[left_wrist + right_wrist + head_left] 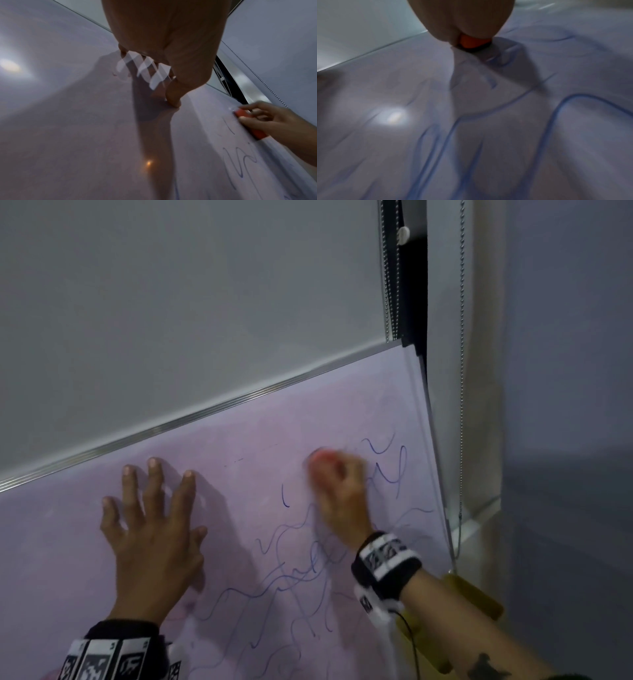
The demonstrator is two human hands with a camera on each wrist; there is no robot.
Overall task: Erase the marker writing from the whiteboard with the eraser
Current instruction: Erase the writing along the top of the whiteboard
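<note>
Eraser [248, 121] orange, pinched in right hand [337, 491] grip, pressed on whiteboard [239, 457]; blue scribbles [301, 573] below and right of it; left hand [154, 539] flat on board, fingers spread, holding nothing

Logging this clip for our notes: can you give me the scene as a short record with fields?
surface: whiteboard, tilted, leaning below a window blind
left hand: fingers spread, pressed flat on the board
right hand: grips a red eraser against the board
writing: blue scribbles on the right side and lower part
left side: no clear strokes
</note>
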